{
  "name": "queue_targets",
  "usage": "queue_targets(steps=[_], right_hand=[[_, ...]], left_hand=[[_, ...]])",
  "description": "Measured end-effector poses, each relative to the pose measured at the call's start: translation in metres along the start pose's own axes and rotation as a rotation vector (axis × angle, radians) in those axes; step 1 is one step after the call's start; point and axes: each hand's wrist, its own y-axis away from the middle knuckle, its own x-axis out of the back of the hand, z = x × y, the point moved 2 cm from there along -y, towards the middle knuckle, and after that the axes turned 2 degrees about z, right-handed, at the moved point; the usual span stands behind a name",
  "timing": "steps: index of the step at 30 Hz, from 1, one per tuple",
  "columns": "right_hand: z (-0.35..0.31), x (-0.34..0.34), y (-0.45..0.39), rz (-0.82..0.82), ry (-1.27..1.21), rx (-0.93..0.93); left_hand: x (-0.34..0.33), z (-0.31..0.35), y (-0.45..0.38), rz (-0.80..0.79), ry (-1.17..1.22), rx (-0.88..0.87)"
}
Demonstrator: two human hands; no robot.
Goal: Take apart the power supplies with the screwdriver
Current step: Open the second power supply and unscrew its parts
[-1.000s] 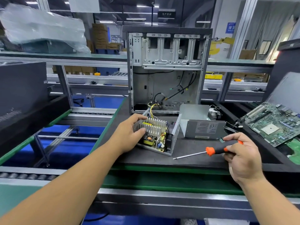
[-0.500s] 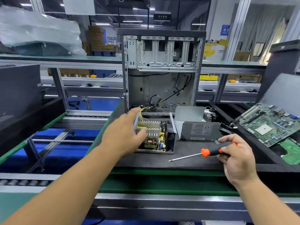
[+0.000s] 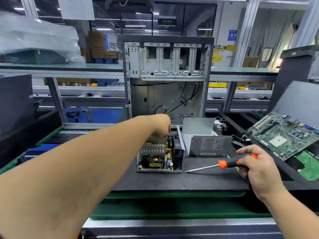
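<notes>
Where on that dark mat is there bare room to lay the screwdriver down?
The dark mat is bare along its near edge, in front of the opened power supply, and under the screwdriver, before the grey cover. Crowded at right by the motherboard, behind by the computer case.

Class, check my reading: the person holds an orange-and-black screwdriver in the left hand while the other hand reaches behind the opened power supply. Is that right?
Not quite. The head view shows the screwdriver in the right hand; it is the left hand that reaches behind the opened power supply.

One head-worn wide-angle view looks forward and down, close over the workbench [image 3: 172,180] and both forearms.
</notes>
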Motion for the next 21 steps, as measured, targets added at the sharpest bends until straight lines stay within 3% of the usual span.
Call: queue_targets(steps=[4,9,12,16,21], right_hand=[[0.001,-0.001,0.007,-0.049,0.465,0.181],[0.0,-0.016,0.006,-0.155,0.658,0.256],[0.002,-0.019,0.006,-0.128,0.886,0.328],[-0.004,-0.028,0.012,-0.083,0.864,0.509],[-0.038,-0.079,0.014,-0.34,0.589,0.737]], left_hand=[[-0.006,-0.004,-0.024,-0.092,0.019,-0.012],[-0.013,-0.014,-0.036,-0.215,-0.014,0.028],[-0.011,-0.016,-0.043,-0.22,0.033,0.027],[-0.016,-0.019,-0.049,-0.21,0.133,0.027],[-0.017,-0.019,-0.048,-0.259,0.168,0.038]])
